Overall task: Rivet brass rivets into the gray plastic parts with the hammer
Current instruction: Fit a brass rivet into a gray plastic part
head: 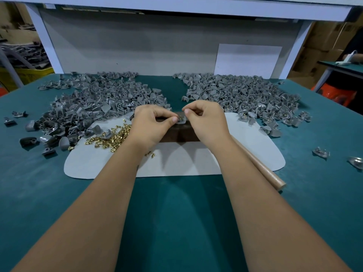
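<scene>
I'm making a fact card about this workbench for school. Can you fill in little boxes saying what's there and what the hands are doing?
left hand: pinches the gray part on the dark block
right hand: fingers curled at the same part; what it pinches is too small to tell
brass rivets: loose heap on the white mat, left of the block
hammer handle: lying untouched by the right forearm
gray piles: left pile, right pile
table: teal top
</scene>
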